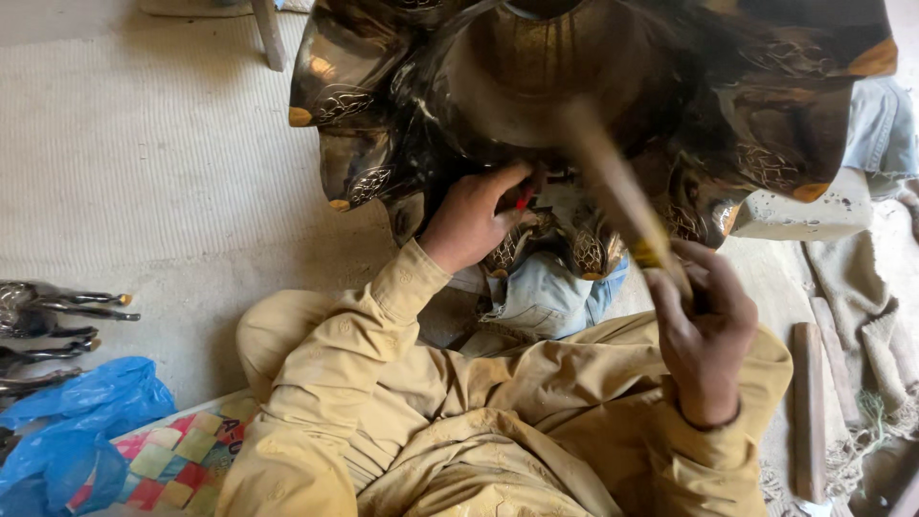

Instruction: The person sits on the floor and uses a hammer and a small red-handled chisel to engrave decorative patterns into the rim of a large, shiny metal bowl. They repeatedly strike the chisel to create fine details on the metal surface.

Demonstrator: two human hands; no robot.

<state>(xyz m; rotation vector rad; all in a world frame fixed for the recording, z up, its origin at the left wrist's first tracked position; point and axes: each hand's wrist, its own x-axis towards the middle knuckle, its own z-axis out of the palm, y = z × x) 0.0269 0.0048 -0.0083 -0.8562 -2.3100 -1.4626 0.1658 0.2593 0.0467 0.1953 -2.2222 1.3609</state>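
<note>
A red-handled tool [524, 198] is pinched in the left hand [469, 222] against a scalloped engraved metal vessel [574, 86], while a blurred wooden stick [613, 187] is gripped in the right hand's [704, 335] closed fist.

metal piece [593, 86]: dark, engraved | bag [72, 431]: blue | mat [182, 460]: multicoloured checks

Soft daylight is spreading evenly, shadows staying faint. Glare is flashing off the dark metal piece [593, 105]. The stick [617, 191] in the right hand [704, 330] is smearing with motion blur; edges are bending slightly.
</note>
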